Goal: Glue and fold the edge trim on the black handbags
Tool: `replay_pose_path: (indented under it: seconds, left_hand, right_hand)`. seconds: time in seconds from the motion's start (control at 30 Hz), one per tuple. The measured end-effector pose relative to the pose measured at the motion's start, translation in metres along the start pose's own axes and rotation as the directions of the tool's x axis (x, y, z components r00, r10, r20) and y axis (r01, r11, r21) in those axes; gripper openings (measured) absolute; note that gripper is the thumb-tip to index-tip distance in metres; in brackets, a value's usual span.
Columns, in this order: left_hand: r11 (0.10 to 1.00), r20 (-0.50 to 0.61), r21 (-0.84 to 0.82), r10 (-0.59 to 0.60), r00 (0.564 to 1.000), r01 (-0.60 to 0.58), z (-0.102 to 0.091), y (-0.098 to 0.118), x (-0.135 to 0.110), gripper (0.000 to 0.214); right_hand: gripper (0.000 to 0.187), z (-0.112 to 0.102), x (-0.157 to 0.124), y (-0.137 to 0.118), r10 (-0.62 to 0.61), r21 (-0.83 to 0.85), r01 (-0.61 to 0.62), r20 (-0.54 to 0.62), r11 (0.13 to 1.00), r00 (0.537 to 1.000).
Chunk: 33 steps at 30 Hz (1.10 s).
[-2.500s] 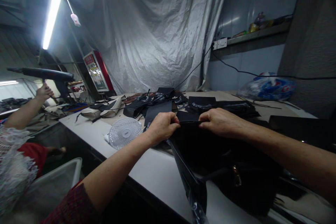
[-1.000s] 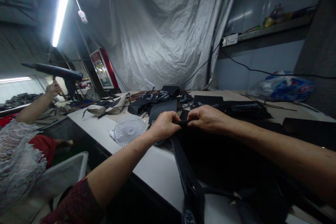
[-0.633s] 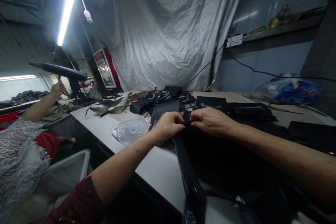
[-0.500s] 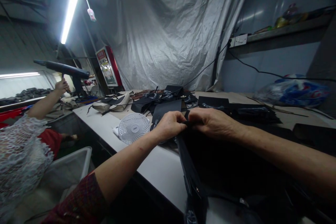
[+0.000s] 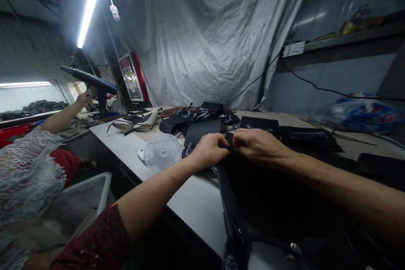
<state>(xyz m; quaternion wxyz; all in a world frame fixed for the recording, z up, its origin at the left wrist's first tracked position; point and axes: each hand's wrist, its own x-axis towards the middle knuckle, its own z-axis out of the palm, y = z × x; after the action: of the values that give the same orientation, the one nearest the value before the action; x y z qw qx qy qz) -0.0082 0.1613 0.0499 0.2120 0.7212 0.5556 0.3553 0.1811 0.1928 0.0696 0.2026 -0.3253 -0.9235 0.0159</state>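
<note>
A large black bag (image 5: 232, 206) with its mouth open fills the lower right, at the table's near edge. My left hand (image 5: 210, 149) pinches its far upper edge between thumb and fingers. Just to the right, my right hand (image 5: 257, 145) is closed on the same edge, its fingertips hidden behind the knuckles. The two hands are close together but apart. Small metal fittings (image 5: 295, 248) glint low on the bag; its inside is too dark to make out.
A white fan (image 5: 163, 152) lies on the white table (image 5: 193, 202) left of my hands. Behind are black pieces (image 5: 205, 128) in plastic wrap and beige pieces (image 5: 137, 122). At left, a co-worker's hand (image 5: 85, 98) touches a sewing-machine-like arm (image 5: 91, 81) above a grey bin (image 5: 103, 194).
The view has shifted slightly, so most things sit a little further right. Both my hands keep their hold on the bag's edge, with a slightly wider space between them.
</note>
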Motion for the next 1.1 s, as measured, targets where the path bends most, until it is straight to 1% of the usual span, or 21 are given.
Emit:
replay_pose_path:
  seconds: [0.2, 0.33, 0.43, 0.53, 0.63, 0.73, 0.8, 0.9, 1.03, 1.1]
  left_hand:
    - [0.999, 0.019, 0.006, 0.041, 0.999, -0.041, -0.002, -0.006, 0.001, 0.011]
    - [0.987, 0.018, 0.114, 0.112, 0.994, -0.113, -0.003, 0.002, 0.001, 0.01]
    - [0.975, -0.01, 0.199, 0.099, 0.995, -0.095, -0.004, 0.01, 0.001, 0.009]
    - [0.974, -0.036, 0.215, 0.077, 0.996, -0.067, -0.003, 0.012, 0.002, 0.009]
    - [0.975, -0.025, 0.211, 0.077, 0.997, -0.07, -0.002, 0.011, 0.002, 0.008]
    - [0.976, -0.01, 0.205, 0.073, 0.997, -0.069, -0.002, 0.01, 0.002, 0.005]
    - [0.974, -0.003, 0.214, 0.081, 0.997, -0.079, -0.003, 0.009, 0.002, 0.005]
    - [0.957, 0.025, 0.262, 0.121, 0.992, -0.124, -0.004, 0.01, 0.004, 0.005]
    - [0.943, 0.152, 0.263, 0.169, 0.974, -0.205, -0.005, 0.015, 0.01, 0.015]
    - [0.932, 0.176, 0.28, 0.185, 0.967, -0.23, -0.005, 0.019, 0.013, 0.018]
  right_hand:
    - [0.011, 0.0, 0.001, -0.006, 0.098, 0.026, -0.098, -0.003, 0.995, 0.995]
    - [0.011, 0.003, 0.003, -0.005, 0.135, 0.056, -0.134, -0.003, 0.989, 0.991]
    - [0.012, 0.004, 0.002, 0.001, 0.179, 0.121, -0.179, 0.012, 0.976, 0.984]
    - [0.018, 0.003, -0.001, 0.011, 0.225, 0.212, -0.233, 0.062, 0.949, 0.972]
    - [0.012, 0.0, -0.006, 0.018, 0.252, 0.279, -0.279, 0.129, 0.919, 0.959]
    - [0.012, -0.002, -0.008, 0.018, 0.261, 0.308, -0.307, 0.182, 0.9, 0.948]
    - [0.012, -0.004, -0.007, 0.016, 0.274, 0.291, -0.32, 0.188, 0.902, 0.943]
    - [0.008, -0.007, -0.004, 0.011, 0.288, 0.221, -0.317, 0.153, 0.922, 0.945]
    - [0.01, -0.01, -0.003, 0.005, 0.267, 0.133, -0.285, 0.133, 0.949, 0.954]
    - [0.014, -0.012, -0.006, 0.005, 0.253, 0.094, -0.268, 0.145, 0.959, 0.957]
